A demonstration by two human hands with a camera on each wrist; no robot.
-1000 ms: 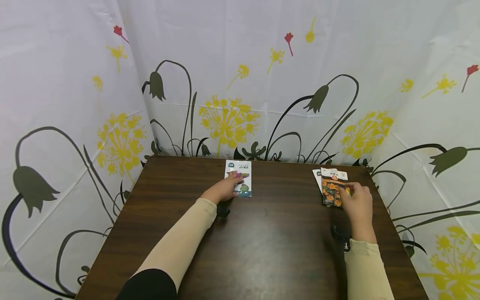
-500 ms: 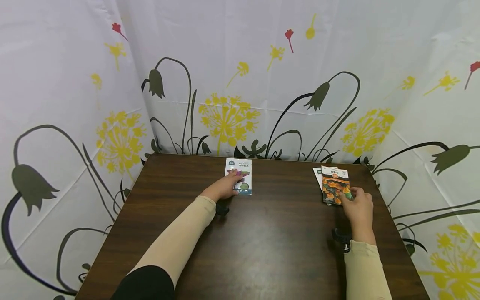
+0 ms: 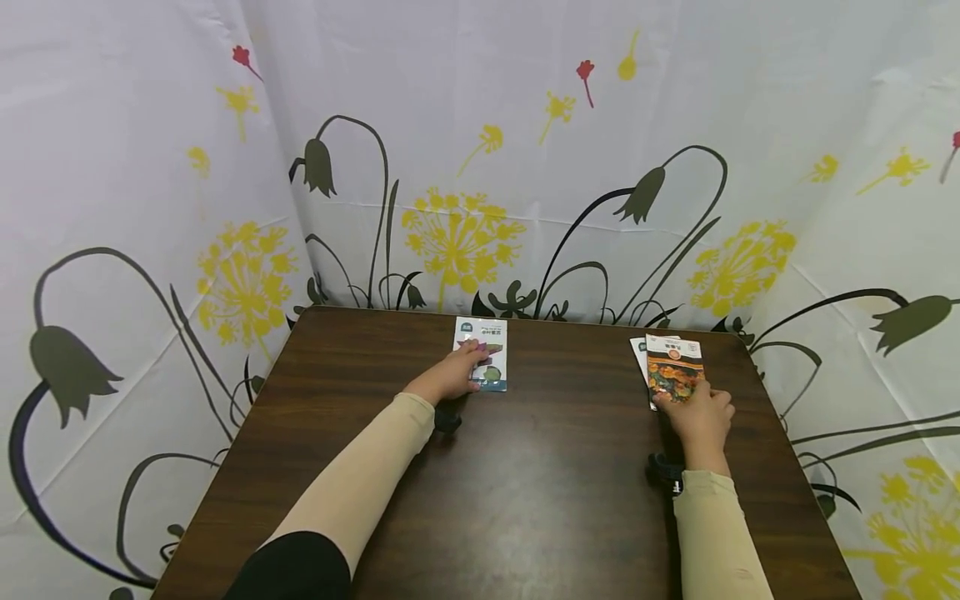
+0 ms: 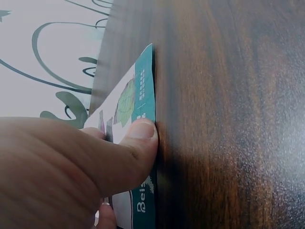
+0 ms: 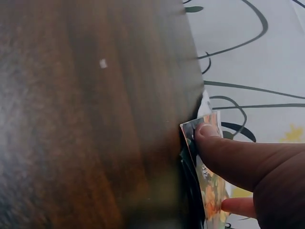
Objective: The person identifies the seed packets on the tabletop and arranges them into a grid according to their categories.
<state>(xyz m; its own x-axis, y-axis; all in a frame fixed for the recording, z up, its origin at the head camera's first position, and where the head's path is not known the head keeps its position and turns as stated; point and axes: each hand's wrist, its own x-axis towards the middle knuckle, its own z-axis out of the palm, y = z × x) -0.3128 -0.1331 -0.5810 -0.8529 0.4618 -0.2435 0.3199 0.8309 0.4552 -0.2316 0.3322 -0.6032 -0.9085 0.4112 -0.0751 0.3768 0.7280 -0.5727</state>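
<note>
left fingers [image 3: 467, 351] hold teal-edged packet [image 3: 491, 335]; right fingers [image 3: 703, 390], orange-flowered packet [image 3: 672, 368]; contents hidden.

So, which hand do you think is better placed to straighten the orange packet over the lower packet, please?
The right hand, I'd say: it touches the orange packet, which lies askew over the lower packet. The left hand is across the table, on the white packet.

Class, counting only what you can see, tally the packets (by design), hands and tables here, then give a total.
Flower packet: 1
White packets: 2 (one at the left hand, near white packet; one partly covered white packet)
Hands: 2 (left, and right hand)
Table: 1
Total: 6 visible; more packets could be hidden.
</note>
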